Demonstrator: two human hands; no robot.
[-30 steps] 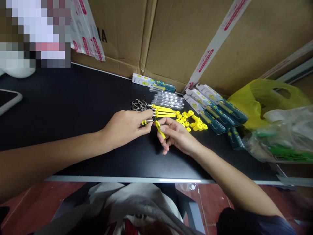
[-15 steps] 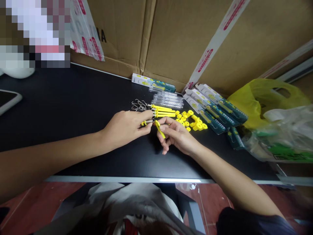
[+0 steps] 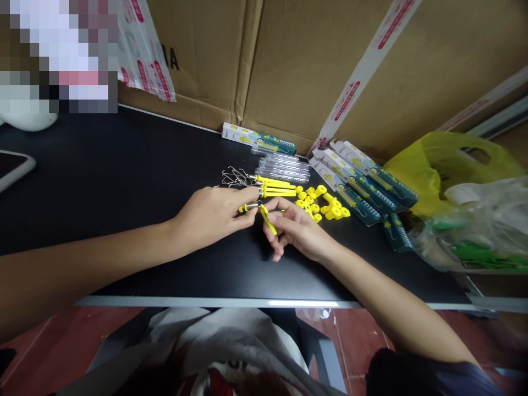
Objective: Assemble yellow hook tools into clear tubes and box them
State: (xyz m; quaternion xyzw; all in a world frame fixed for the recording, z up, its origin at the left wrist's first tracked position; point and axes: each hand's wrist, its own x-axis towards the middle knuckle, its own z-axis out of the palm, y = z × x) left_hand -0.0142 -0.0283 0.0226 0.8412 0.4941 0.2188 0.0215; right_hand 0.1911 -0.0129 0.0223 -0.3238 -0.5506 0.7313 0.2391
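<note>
From here, the yellow strip [image 3: 271,224] is pinched by the half-curled right hand [image 3: 299,226], its tip at a sprung piece [image 3: 249,207] the closed left hand [image 3: 216,213] grips; apparently not yet joined. Twelve o'clock: yellow-handled hooks [image 3: 280,192], seemingly assembled. Towards three: loose yellow parts [image 3: 332,209]. Two: printed boxes [image 3: 363,184], contents hidden.
</note>
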